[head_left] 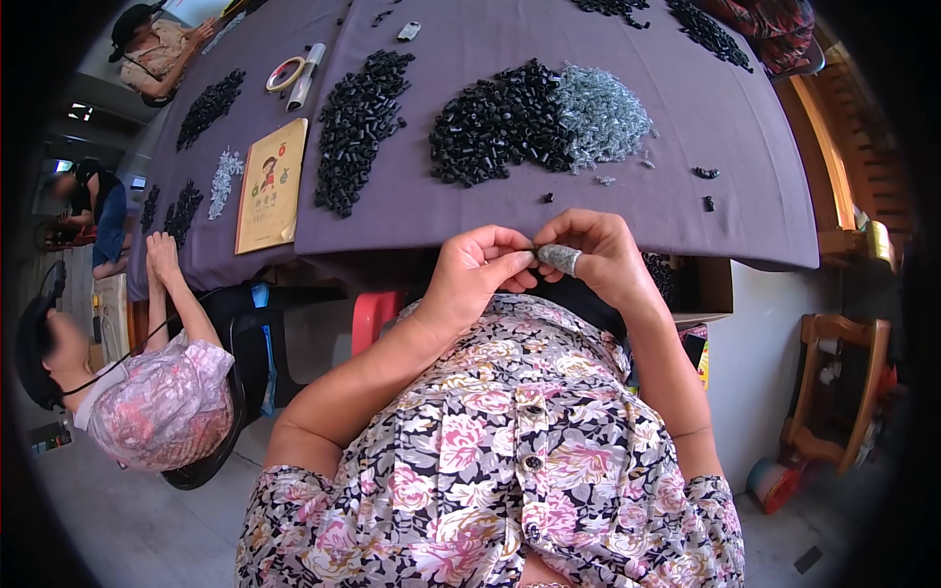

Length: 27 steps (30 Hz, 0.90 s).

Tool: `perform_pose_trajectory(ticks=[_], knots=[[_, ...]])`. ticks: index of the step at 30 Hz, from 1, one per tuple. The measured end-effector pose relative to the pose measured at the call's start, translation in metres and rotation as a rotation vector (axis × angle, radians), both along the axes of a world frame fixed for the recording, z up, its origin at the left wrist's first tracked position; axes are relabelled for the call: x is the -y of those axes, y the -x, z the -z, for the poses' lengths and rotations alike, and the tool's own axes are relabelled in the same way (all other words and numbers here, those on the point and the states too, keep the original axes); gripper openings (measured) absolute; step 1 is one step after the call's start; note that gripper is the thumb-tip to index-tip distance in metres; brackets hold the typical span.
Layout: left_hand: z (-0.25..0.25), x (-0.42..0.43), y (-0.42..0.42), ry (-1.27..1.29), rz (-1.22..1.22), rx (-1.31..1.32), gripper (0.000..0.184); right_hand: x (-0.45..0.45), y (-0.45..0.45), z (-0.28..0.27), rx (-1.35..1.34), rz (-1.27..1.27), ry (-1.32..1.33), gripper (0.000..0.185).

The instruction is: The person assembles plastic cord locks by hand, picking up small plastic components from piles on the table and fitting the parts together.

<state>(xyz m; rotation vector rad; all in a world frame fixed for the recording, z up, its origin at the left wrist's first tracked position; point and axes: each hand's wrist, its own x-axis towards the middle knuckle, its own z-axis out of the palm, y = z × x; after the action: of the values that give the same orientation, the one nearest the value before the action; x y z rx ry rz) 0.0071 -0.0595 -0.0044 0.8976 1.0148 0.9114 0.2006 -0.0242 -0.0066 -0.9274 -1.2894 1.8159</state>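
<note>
My left hand (478,272) and my right hand (606,260) meet in front of my body, just off the near edge of the table. The fingertips of both are pinched together on a small dark piece, mostly hidden, that looks like one of the black plastic parts. A grey wrap (559,259) covers my right thumb. Beyond my hands lies a heap of small black plastic parts (495,127), and clear plastic pieces (603,116) are piled against its right side. A few loose black parts (708,203) rest near the table's right front.
The purple-grey cloth (412,230) bears another black heap (358,127), a yellow booklet (272,186) and a tape roll (285,74). Below the edge at right sits an open box (711,289) with black parts. Other people (157,407) sit around the table. A red stool (374,318) stands left.
</note>
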Motion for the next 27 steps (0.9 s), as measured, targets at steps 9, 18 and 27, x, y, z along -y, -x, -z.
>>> perform_pose_trajectory(ticks=[9,18,27], knots=[[-0.002,0.002,-0.005,-0.047,0.037,-0.109,0.016,0.003,0.002,-0.002,0.048,0.009,-0.022,0.010],[-0.001,0.002,-0.002,-0.057,0.045,-0.136,0.016,0.001,0.001,0.001,0.062,-0.024,-0.029,0.013],[0.002,0.006,-0.003,-0.059,0.068,-0.108,0.014,-0.003,-0.009,-0.004,0.059,-0.122,0.008,0.010]])
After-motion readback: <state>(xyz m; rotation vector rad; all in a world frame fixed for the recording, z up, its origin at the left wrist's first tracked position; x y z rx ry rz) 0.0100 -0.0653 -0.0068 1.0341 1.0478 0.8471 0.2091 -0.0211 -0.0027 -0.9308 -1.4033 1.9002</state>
